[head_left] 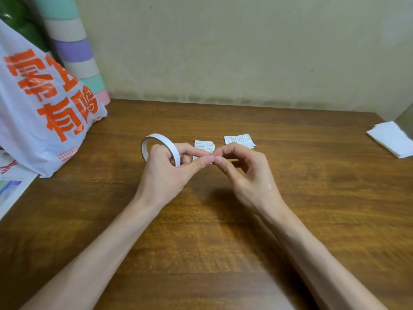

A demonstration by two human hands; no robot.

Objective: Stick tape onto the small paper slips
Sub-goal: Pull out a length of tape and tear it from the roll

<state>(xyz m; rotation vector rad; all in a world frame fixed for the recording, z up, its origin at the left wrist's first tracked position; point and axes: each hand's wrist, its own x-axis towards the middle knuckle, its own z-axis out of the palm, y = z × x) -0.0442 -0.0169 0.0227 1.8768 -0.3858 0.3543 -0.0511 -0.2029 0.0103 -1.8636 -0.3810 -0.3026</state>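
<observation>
left hand: raised over the worktop, back toward the camera, thumb stretched out to the right.
left grip: fingers curled through the tape roll and closed on it; roll on edge, tilted, lifted clear of the wood.
right hand: just beside the left, also lifted, fingers bent.
right grip: thumb and forefinger drawn in to a tight pinch, tips touching the left thumb tip; cannot tell what, if anything, sits between them.
slips: small stack of printed paper, flat on the worktop just beyond the left fingertips, untouched by either hand.
second pile: more printed slips, fanned loosely, to the right of the stack and a little farther back, apart from it.
white scrap: showing under the left fingers, near the stack; slip or tape, too small to tell.
bag: white plastic with large orange characters, slumped on the worktop's far left.
striped tube: pastel bands, upright behind the bag, against the wall.
white sheets: folded, at the far right edge.
printed sheet: flat at the left edge, below the bag.
</observation>
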